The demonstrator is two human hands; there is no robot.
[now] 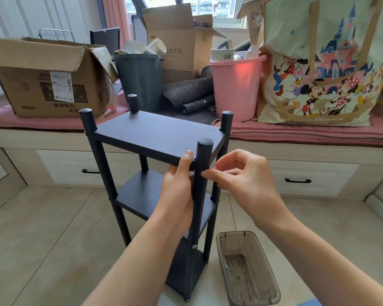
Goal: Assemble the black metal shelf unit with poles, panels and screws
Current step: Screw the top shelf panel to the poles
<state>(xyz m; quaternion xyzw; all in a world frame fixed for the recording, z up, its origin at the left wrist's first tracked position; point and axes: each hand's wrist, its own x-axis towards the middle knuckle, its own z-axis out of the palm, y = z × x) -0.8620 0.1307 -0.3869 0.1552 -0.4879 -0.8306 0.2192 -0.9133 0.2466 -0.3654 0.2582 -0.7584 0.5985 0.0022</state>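
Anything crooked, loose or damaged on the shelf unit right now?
Nothing stands out. The shelf unit stands upright, its panels look level, and all four pole tops carry caps. The left hand steadies the top panel; the right hand's fingers pinch at the near pole, the joint hidden there.

Matt black metal shelf (155, 134), translucent plastic tray (248, 270)
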